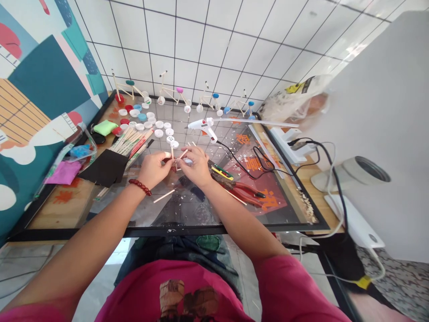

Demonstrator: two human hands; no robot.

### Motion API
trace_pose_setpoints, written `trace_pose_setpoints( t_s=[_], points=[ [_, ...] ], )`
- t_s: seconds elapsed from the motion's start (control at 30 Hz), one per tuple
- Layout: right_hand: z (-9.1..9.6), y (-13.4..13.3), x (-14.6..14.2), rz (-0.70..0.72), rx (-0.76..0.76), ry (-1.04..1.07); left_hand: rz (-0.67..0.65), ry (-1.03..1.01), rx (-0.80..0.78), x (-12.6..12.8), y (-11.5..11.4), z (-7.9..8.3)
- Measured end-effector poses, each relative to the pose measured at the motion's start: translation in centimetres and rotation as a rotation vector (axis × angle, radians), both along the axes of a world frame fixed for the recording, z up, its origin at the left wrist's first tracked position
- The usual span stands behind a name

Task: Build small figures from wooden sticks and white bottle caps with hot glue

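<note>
My left hand (156, 168) and right hand (195, 167) both pinch thin sticks (172, 153) — squeezing too hard could snap one.

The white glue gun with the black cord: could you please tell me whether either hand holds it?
No, the white glue gun lies on the glossy tabletop, apart from the left hand and right hand.
</note>
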State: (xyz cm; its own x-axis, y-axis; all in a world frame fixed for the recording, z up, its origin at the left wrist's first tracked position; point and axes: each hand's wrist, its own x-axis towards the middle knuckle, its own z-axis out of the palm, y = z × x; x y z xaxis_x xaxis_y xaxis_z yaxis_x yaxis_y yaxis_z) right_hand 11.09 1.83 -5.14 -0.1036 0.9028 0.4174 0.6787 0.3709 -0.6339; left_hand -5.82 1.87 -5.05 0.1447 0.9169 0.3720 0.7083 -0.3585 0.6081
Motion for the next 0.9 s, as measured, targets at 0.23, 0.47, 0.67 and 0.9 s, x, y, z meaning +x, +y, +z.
trace_pose_setpoints(
  t_s=[0.23, 0.47, 0.67, 0.9],
  points=[
    [0.1, -0.04, -0.04, -0.004, 0.001, -0.008, 0.006, 0.005, -0.02, 0.09, -0.05, 0.15],
    [0.24, -0.1, -0.03, -0.008, -0.008, 0.002, 0.009, -0.001, -0.035, 0.11, -0.03, 0.21],
    [-0.07, 0.03, 0.05, 0.004, -0.008, 0.013, 0.009, 0.001, -0.036, 0.09, -0.09, 0.22],
    [0.11, -0.04, 0.01, 0.003, -0.027, -0.003, 0.008, -0.005, -0.047, 0.09, -0.09, 0.21]
  ],
)
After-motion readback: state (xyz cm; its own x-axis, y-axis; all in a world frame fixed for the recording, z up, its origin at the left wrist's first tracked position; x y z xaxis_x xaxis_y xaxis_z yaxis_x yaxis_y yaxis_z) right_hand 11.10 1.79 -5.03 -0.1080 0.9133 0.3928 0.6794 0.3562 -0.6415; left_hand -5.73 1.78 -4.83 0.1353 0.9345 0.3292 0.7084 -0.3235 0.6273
